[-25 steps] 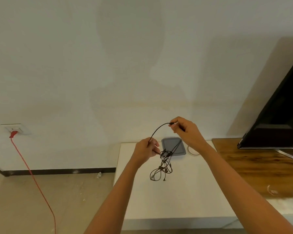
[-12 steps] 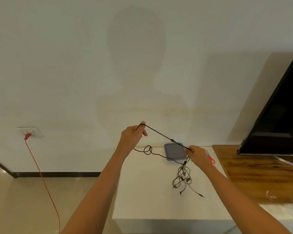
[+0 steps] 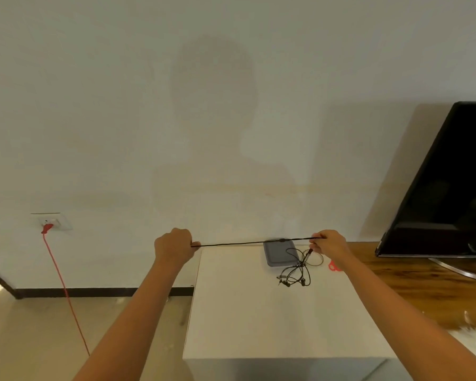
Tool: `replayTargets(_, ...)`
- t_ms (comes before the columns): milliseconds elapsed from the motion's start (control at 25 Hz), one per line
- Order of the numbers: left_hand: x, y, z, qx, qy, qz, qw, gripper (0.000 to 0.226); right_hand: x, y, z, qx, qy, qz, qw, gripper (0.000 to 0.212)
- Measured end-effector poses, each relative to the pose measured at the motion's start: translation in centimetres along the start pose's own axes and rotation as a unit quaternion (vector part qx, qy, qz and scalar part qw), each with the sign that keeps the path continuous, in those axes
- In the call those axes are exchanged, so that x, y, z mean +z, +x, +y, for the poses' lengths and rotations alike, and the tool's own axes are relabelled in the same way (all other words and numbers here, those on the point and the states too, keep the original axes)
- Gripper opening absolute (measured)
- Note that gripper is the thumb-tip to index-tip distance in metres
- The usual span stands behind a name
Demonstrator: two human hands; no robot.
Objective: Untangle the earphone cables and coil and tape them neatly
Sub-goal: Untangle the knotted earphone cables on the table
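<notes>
**White table, bare wall: one cable length held taut**

Head view. Pale wall behind; a white table (image 3: pixel 259 325) stands in front of it. A dark screen (image 3: pixel 451 188) is at right and a red cord (image 3: pixel 63 287) is plugged in at left.

- Left hand (image 3: pixel 173 247): fingers clenched round one end of the earphone cable (image 3: pixel 245 243), held out past the table's left edge.
- Right hand (image 3: pixel 329 244): fingers pinch the same cable above the table's far right.
- Between the hands the strand runs straight, its long axis nearly level from left to right.
- Below the right hand the rest drops into a loose tangle (image 3: pixel 296 273) on the table, overlapping a grey tray (image 3: pixel 275 257).
- The tangle lies nearer the right hand, which likely feeds out the next length.
- The cable is thin, black and limp, with small earbuds at the tangle's near edge.
- Red scissors (image 3: pixel 334 266) lie beside the right wrist.
</notes>
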State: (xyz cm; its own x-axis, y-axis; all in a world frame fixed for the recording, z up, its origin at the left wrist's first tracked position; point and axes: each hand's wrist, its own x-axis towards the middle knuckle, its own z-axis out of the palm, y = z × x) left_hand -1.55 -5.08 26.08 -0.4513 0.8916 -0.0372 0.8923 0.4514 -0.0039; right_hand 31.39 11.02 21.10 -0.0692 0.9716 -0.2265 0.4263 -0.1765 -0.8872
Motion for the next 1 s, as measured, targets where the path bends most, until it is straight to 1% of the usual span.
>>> replayTargets(40, 0.6, 0.2, -0.7, -0.011, -0.049, -0.010, 0.999, 0.045, 0.1, 0.0, 0.1, 0.000, 0.004, -0.012, 1.000, 0.019)
replayTargets(80, 1.1, 0.4, -1.0, -0.026, -0.144, -0.028, 0.989, 0.043, 0.3, -0.3, 0.0, 0.001, 0.009, -0.027, 1.000, 0.015)
replayTargets(120, 1.5, 0.5, -1.0, -0.039, -0.257, -0.054, 0.964, 0.042, 0.7, -0.3, 0.0, 0.001, 0.019, -0.044, 0.999, 0.011)
replayTargets(160, 1.6, 0.3, -0.7, -0.056, -0.361, -0.078, 0.927, 0.043, 1.1, -0.4, -0.1, 0.004, 0.018, -0.057, 0.998, 0.008)
replayTargets(200, 1.4, 0.2, -0.2, -0.076, -0.437, -0.093, 0.891, 0.042, 1.4, -0.4, 0.0, 0.004, 0.013, -0.068, 0.998, 0.006)
replayTargets(240, 1.2, 0.0, 0.3, -0.089, -0.483, -0.101, 0.865, 0.041, 1.8, -0.5, 0.0, -0.001, -0.006, -0.077, 0.997, 0.007)
replayTargets(360, 0.1, -0.2, 1.6, -0.093, -0.568, -0.123, 0.808, 0.038, 2.7, -1.0, -0.1, -0.040, -0.055, -0.117, 0.991, 0.002)
replayTargets(400, -0.4, -0.1, 2.0, -0.092, -0.603, -0.126, 0.782, 0.038, 2.9, -1.1, -0.3, -0.049, -0.064, -0.125, 0.989, 0.007)
replayTargets(480, -1.2, 0.3, 2.8, -0.083, -0.678, -0.131, 0.718, 0.039, 3.3, -1.5, -0.5, -0.057, -0.064, -0.128, 0.988, 0.009)
replayTargets(520, -1.7, 0.4, 3.2, -0.073, -0.705, -0.133, 0.692, 0.039, 3.6, -1.6, -0.7, -0.066, -0.073, -0.123, 0.987, 0.007)
replayTargets(560, -2.0, 0.4, 3.7, -0.062, -0.720, -0.136, 0.678, 0.038, 3.8, -1.8, -0.8, -0.080, -0.094, -0.113, 0.986, 0.006)
replayTargets(600, -2.2, 0.5, 4.2, -0.047, -0.720, -0.137, 0.679, 0.038, 4.0, -1.9, -0.8, -0.100, -0.117, -0.105, 0.982, 0.006)
replayTargets(720, -2.2, 0.5, 5.7, 0.020, -0.675, -0.132, 0.726, 0.046, 4.5, -2.3, -1.2, -0.164, -0.160, -0.098, 0.968, 0.002)
replayTargets(800, -1.4, 0.6, 6.9, 0.062, -0.662, -0.152, 0.731, 0.058, 4.7, -2.4, -1.8, -0.187, -0.157, -0.098, 0.965, 0.001)
replayTargets(840, -1.1, 0.6, 7.5, 0.069, -0.645, -0.175, 0.741, 0.061, 4.8, -2.4, -2.1, -0.201, -0.158, -0.099, 0.962, 0.001)
replayTargets(880, -0.7, 0.7, 8.3, 0.075, -0.604, -0.200, 0.768, 0.062, 5.1, -2.4, -2.6, -0.217, -0.163, -0.101, 0.957, 0.001)
replayTargets(920, -0.4, 0.8, 9.2, 0.094, -0.534, -0.217, 0.812, 0.063, 5.3, -2.5, -3.1, -0.233, -0.174, -0.103, 0.951, 0.001)
replayTargets(960, 0.1, 0.9, 10.1, 0.121, -0.450, -0.216, 0.858, 0.064, 5.6, -2.6, -3.5, -0.248, -0.187, -0.103, 0.945, 0.003)
replayTargets(1000, 0.7, 1.0, 10.9, 0.152, -0.390, -0.205, 0.885, 0.061, 6.0, -2.7, -4.0, -0.257, -0.193, -0.104, 0.941, 0.006)
